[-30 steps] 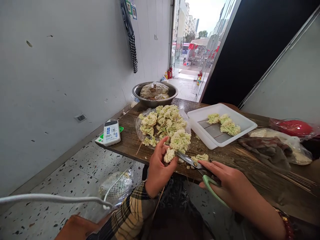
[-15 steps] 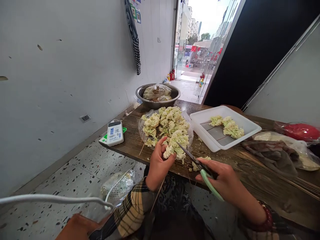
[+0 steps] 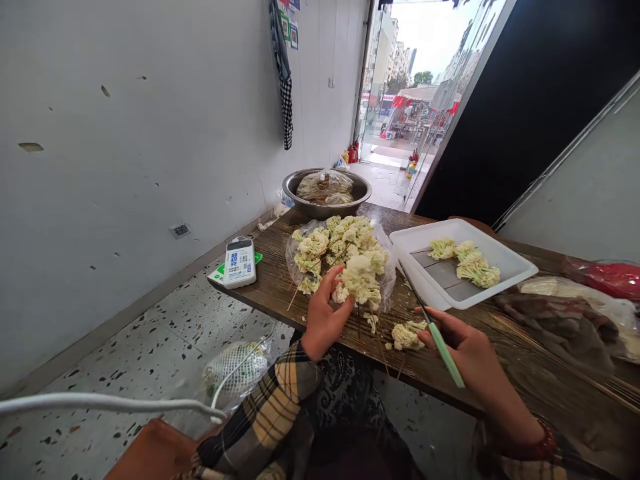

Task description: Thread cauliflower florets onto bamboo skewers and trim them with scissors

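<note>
My left hand (image 3: 327, 320) grips a cauliflower piece (image 3: 360, 280), slightly blurred, at the near side of a heap of cauliflower (image 3: 345, 233). The heap lies on a clear plastic bag (image 3: 390, 290) on the wooden table (image 3: 273, 280). In my right hand (image 3: 463, 347) are scissors with green handles (image 3: 445, 353). Their dark blades point up and away, apart from the cauliflower. A loose floret (image 3: 407, 335) rests on the table just left of my right hand. Several florets (image 3: 479, 270) lie in the white plastic tray (image 3: 520, 267) at right.
Behind the heap stands a metal basin (image 3: 327, 210) with bagged food. A white payment speaker (image 3: 239, 263) sits at the table's left corner. A brown cloth (image 3: 555, 327) and plastic bags (image 3: 610, 280) lie at right. Thin sticks stick out near the table's front edge.
The scissors have moved right, away from the cauliflower in my left hand, and now point upward. The small floret by my right hand shows more fully. The whole view has shifted slightly.
</note>
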A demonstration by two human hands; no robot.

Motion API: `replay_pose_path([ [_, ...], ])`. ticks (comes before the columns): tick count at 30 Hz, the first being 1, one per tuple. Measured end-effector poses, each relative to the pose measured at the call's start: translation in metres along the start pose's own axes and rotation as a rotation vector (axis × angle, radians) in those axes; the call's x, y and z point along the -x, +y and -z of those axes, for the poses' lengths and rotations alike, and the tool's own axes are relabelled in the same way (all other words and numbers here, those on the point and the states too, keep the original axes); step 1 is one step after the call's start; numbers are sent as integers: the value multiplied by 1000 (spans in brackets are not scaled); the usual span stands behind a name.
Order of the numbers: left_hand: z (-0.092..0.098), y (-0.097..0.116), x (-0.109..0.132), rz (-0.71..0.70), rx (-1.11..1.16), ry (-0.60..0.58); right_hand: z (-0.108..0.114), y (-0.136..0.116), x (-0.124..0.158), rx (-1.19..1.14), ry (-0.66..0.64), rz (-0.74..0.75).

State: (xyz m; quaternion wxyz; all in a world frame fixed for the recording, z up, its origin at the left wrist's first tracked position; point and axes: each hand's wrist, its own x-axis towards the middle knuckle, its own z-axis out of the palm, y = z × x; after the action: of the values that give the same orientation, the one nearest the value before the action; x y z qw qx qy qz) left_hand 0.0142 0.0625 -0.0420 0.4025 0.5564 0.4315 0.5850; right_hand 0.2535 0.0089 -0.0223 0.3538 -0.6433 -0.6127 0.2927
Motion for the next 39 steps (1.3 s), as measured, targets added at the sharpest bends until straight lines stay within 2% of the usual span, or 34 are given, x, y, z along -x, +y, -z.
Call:
replay_pose_path([
  [2, 2, 1, -4, -46, -139, 36, 0, 2, 2, -13, 4, -15],
  [4, 3, 3, -8, -60, -169, 68, -1, 3, 3, -24, 6, -22],
  [7, 1, 5, -10, -19, -38, 76, -1, 3, 5, -15, 20, -20],
  [14, -4, 12, -5, 196, 408, 40, -5, 0, 6, -55, 34, 10],
  [18, -5, 21, -2, 247, 486, 39, -6, 0, 6, -109, 36, 15],
  [21, -7, 25, 1, 220, 463, 39, -8, -4, 9, -172, 30, -3],
  [23, -10, 25, 5, 156, 369, 42, -11, -9, 12, -296, 20, -41],
  [25, -12, 24, 9, 58, 183, 67, -16, -15, 14, -485, 2, -79],
  [28, -14, 20, 18, -154, -149, 105, -26, -26, 15, -788, 22, -63],
  [30, -14, 18, 22, -334, -326, 88, -31, -33, 14, -923, 49, -39],
  [35, -12, 18, 24, -817, -688, -34, -35, -48, 11, -1086, 47, -40],
  [39, -16, 19, 28, -943, -790, -86, -38, -49, 10, -1158, 83, -47],
])
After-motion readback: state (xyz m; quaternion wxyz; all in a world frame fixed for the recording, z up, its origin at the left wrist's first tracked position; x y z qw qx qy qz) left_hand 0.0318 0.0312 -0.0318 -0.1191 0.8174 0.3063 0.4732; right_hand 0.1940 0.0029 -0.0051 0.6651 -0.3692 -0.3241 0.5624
